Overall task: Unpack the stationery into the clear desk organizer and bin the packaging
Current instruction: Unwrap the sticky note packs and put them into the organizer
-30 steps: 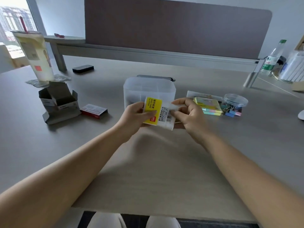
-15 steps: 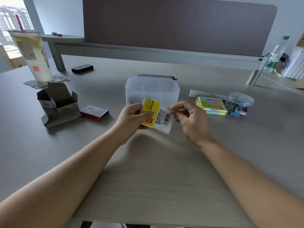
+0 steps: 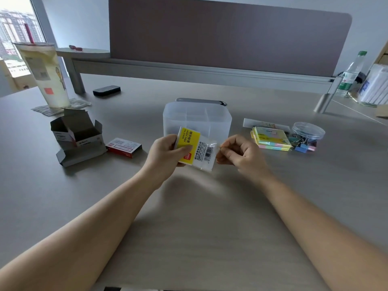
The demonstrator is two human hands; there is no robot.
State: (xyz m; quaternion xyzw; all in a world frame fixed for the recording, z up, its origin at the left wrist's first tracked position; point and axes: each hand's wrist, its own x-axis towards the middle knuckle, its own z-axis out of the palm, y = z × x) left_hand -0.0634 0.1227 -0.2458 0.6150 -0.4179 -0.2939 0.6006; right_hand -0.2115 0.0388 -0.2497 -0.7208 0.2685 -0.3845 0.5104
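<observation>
From the head camera we see the left hand (image 3: 165,153) gripping the index tab packet (image 3: 194,149) by its yellow end, thumb on top, held above the desk (image 3: 189,217) just in front of the clear organizer (image 3: 197,119). The right hand (image 3: 241,153) sits just beside the packet's clear end, fingers curled, fingertips pinched together; we cannot tell whether they touch it.
</observation>
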